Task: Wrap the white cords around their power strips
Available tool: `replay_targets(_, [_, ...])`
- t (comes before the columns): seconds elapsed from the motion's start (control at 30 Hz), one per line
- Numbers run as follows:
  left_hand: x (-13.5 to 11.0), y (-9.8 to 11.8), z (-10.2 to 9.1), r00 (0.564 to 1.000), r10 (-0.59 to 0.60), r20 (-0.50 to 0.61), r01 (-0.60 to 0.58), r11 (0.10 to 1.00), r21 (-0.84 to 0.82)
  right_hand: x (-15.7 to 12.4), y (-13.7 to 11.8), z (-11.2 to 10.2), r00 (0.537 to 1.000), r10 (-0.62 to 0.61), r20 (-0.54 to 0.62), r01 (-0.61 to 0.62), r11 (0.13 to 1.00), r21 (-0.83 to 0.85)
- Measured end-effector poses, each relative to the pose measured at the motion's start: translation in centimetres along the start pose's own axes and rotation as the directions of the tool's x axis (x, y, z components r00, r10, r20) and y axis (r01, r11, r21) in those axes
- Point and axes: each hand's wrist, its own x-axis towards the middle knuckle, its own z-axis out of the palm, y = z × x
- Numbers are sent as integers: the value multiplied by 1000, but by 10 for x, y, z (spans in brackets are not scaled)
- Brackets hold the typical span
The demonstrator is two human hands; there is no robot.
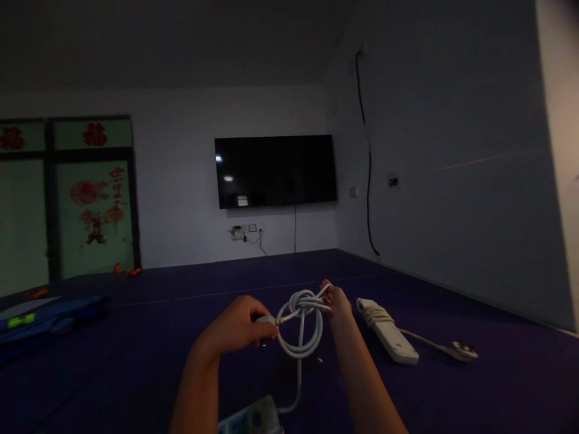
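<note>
My left hand (248, 322) is closed around a white plug (266, 320) at one end of a white power cord. Loops of that cord (298, 349) hang in a loose, knotted coil between my two hands. On the coil's right side my right hand (333, 300) is closed, its fingers pinching a stretch of the cord. From the coil the cord runs down to a power strip (253, 417) at the bottom edge, which is partly cut off by the frame.
A second white power strip (391, 337), wrapped with its own cord, lies to the right on the dark purple surface (181, 355), its plug (464, 351) farther right. Blue fabric (54, 322) is at the left. Small orange items (134, 272) lie at the back left. A television (275, 172) hangs on the wall.
</note>
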Motion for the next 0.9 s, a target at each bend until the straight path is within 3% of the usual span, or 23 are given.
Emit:
replay_targets(0.1, [2,7,7,1000,-17,10,16,997,70,7,12,-8,993,26,-119,-33,998,-53])
replay_targets(0.2, [3,10,9,999,-34,17,32,993,110,10,10,-11,991,9,-131,-23,994,-108])
replay_targets(0.37, [3,-7,8,989,-123,86,110,983,144,5,-11,-8,997,-61,54,70,977,-204])
replay_targets(0.5, [4,-34,17,969,-210,128,174,954,244,-5,-16,-2,970,-74,232,147,937,-316])
replay_targets(0.73, [-14,-65,33,955,-262,135,209,925,319,-5,23,6,937,132,323,94,795,-599])
replay_targets(0.9, [-35,-67,45,972,-233,20,212,912,352,6,47,4,918,264,296,50,664,-746])
